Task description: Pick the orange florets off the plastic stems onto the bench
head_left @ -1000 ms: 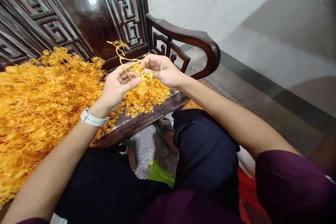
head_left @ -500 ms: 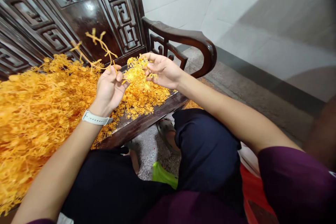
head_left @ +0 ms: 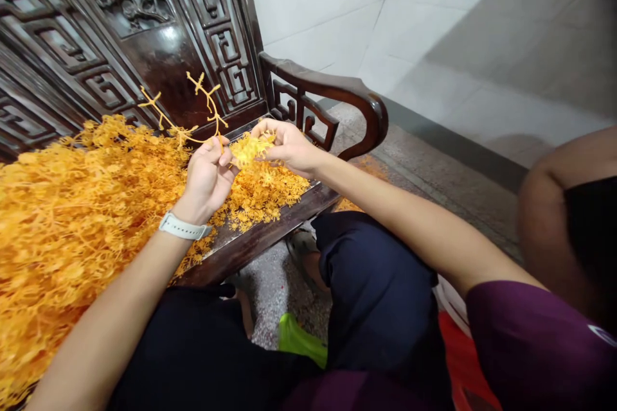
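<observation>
Left hand pinching bare branched yellow stem, right hand pinching yellow floret cluster, over loose florets on wooden surface.

The person wears a deep purple top, its short right sleeve bearing a small white curved marking. A pale strap with a row of holes circles the left wrist. The loose legwear is dark navy, nearly black in places.
</observation>
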### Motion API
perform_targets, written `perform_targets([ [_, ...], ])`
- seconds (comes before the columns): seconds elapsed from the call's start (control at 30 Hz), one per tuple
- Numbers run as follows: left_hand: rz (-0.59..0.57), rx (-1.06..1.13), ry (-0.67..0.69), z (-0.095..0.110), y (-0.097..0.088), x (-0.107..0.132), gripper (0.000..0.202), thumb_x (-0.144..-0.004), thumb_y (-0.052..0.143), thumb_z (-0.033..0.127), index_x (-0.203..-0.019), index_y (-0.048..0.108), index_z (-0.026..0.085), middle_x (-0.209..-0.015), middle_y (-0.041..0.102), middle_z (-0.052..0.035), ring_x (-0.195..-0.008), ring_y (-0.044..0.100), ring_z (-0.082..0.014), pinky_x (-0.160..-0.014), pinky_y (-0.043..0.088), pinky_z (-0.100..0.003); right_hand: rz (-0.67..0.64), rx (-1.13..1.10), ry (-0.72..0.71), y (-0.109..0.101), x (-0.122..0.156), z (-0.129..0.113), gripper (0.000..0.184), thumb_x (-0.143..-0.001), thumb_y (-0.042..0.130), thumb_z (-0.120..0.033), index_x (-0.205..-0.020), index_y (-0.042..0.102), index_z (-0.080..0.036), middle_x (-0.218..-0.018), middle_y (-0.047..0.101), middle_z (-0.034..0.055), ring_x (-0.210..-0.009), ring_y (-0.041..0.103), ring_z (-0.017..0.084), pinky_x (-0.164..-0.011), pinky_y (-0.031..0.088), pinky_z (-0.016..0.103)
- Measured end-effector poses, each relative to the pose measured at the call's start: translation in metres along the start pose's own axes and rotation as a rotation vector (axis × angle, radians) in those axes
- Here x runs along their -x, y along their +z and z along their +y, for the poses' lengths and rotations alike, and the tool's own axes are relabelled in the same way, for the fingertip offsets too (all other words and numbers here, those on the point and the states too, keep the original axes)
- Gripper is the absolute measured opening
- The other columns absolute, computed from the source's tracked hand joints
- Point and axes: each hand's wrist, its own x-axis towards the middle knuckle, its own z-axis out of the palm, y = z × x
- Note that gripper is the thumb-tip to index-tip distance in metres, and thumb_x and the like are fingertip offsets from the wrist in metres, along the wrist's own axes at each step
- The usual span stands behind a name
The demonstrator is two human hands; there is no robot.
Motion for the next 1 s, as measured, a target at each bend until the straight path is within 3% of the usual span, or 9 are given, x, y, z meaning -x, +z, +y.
perform_targets([
  [0.23,-0.03,0.001,0.009,-0.003,0.002,0.004,0.016,-0.102,0.063,0.015,-0.087,0.066,0.018,-0.055,0.043,0.0061,-0.052,0.052,-0.0105,-0.063,0.054,-0.019,0.14,-0.011,-0.03,0.007,-0.001,0.007,0.049,-0.065,0.096,-0.04,-0.09,0.057,-0.021,-0.086,0.061,-0.0019,-0.075,0.051,0.012,-0.065,0.041,0.027],
  [0.4,-0.062,-0.029,0.037,-0.005,0.004,0.006,0.016,-0.1,0.067,0.017,-0.084,0.066,0.019,-0.054,0.044,0.0053,-0.053,0.053,-0.0117,-0.063,0.055,-0.02,0.252,0.001,-0.06,0.012,-0.003,0.011,0.051,-0.075,0.094,-0.051,-0.089,0.054,-0.023,-0.078,0.05,-0.0039,-0.066,0.037,0.011,-0.057,0.027,0.027],
  [0.57,-0.071,-0.102,0.088,-0.008,0.006,0.006,0.019,-0.101,0.065,0.018,-0.083,0.069,0.019,-0.052,0.045,0.0047,-0.05,0.049,-0.0111,-0.064,0.056,-0.021,0.342,0.012,-0.073,0.013,-0.005,0.011,0.052,-0.078,0.093,-0.056,-0.085,0.053,-0.023,-0.078,0.05,-0.0029,-0.067,0.037,0.011,-0.055,0.024,0.027],
  [0.7,-0.087,-0.161,0.053,-0.01,0.0,0.003,0.022,-0.1,0.072,0.033,-0.084,0.074,0.018,-0.049,0.041,0.0065,-0.048,0.042,-0.0091,-0.063,0.056,-0.021,0.218,-0.103,0.103,0.01,0.0,0.003,0.055,-0.076,0.095,-0.055,-0.093,0.052,-0.025,-0.065,0.049,-0.0081,-0.053,0.026,0.007,-0.05,0.009,0.026],
  [0.77,-0.113,-0.229,0.026,-0.01,-0.004,0.002,0.025,-0.092,0.084,0.04,-0.086,0.078,0.017,-0.051,0.044,0.0071,-0.047,0.04,-0.007,-0.061,0.054,-0.021,0.152,-0.135,0.154,0.007,0.003,-0.001,0.056,-0.076,0.095,-0.053,-0.096,0.052,-0.025,-0.067,0.059,-0.0074,-0.049,0.025,0.005,-0.049,0.006,0.026],
  [0.9,-0.152,-0.368,0.035,-0.007,-0.011,0.0,0.033,-0.067,0.103,0.033,-0.082,0.081,0.013,-0.074,0.07,-0.0023,-0.059,0.055,-0.0068,-0.057,0.047,-0.019,0.094,-0.196,0.147,0.004,0.007,-0.002,0.053,-0.08,0.092,-0.051,-0.098,0.052,-0.023,-0.081,0.072,-0.0044,-0.043,0.027,0.001,-0.046,0.008,0.025],
  [1.0,-0.217,-0.365,0.005,-0.002,-0.017,-0.002,0.031,-0.064,0.104,0.026,-0.075,0.08,0.011,-0.073,0.071,-0.0044,-0.061,0.058,-0.0082,-0.057,0.046,-0.02,0.057,-0.24,0.138,0.005,0.008,0.0,0.057,-0.077,0.095,-0.051,-0.098,0.05,-0.023,-0.08,0.073,-0.0049,-0.042,0.029,0.0,-0.045,0.009,0.023],
])
